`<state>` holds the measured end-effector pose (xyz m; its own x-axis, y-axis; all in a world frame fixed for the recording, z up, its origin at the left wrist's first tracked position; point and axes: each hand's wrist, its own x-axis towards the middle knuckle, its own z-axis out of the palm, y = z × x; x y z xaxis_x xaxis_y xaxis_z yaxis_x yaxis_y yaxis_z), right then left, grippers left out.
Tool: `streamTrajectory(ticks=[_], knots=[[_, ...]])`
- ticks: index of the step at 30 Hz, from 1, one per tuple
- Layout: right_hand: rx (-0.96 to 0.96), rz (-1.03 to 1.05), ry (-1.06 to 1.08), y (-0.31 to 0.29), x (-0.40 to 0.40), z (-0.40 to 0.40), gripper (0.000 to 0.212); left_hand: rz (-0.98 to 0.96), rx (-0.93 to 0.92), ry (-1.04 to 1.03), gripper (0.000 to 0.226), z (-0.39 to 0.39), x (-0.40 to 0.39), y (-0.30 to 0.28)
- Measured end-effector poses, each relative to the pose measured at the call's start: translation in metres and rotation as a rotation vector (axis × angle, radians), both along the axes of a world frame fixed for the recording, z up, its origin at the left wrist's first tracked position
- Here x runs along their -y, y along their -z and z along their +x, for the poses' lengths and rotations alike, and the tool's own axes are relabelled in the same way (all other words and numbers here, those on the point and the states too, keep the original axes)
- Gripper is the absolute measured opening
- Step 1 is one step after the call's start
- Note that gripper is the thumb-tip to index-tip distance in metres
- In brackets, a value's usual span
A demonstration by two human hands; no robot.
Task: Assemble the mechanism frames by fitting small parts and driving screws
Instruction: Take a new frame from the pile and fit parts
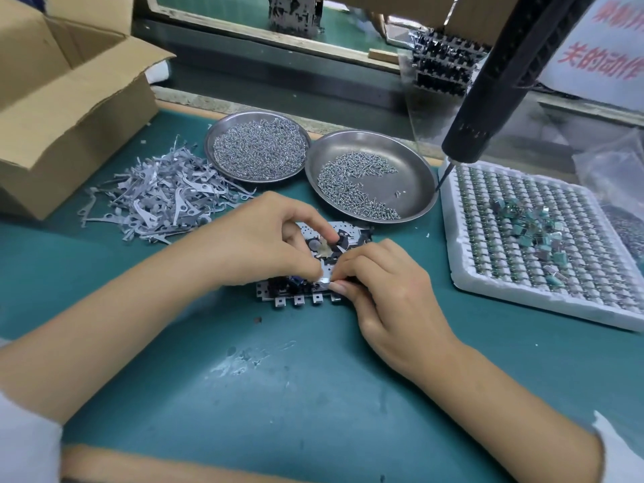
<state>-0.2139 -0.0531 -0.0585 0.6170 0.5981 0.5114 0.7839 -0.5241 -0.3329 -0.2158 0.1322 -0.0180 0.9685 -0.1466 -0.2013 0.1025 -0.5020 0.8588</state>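
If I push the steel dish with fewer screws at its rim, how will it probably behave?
The steel dish looks shallow and smooth, so it would probably slide on the green mat rather than tip. Its loose screws would likely shift or roll inside. It seems light, as it is thin and only partly filled.

You sit at a worktop (313,395) covered in a teal mat, scuffed pale in a patch near you. Along its far edge runs a worn wooden rail (265,109), with a dark channel behind it and a second green surface (341,27) beyond. A white sign with red characters (606,40) stands at the upper right. The light is even and soft.
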Motion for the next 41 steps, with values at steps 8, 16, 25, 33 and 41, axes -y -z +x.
streamTrajectory(ticks=[8,16,25,33,41], knots=[[-0.001,0.008,-0.01,0.003,0.0,0.0,0.006,0.067,0.008,0.032,0.031,0.0,-0.002,-0.001],[-0.303,0.248,-0.097,-0.002,0.005,0.008,0.015,0.046,-0.011,0.103,0.036,-0.001,-0.007,-0.007],[-0.507,0.354,-0.072,-0.005,0.004,0.008,0.016,0.012,-0.029,0.122,0.034,0.0,-0.009,-0.006],[-0.493,0.371,-0.075,-0.005,0.003,0.009,0.017,0.017,0.013,0.119,0.035,0.001,-0.009,-0.005],[-0.452,0.37,-0.059,-0.003,0.003,0.01,0.016,-0.056,0.292,-0.121,0.013,0.009,-0.016,-0.005]])
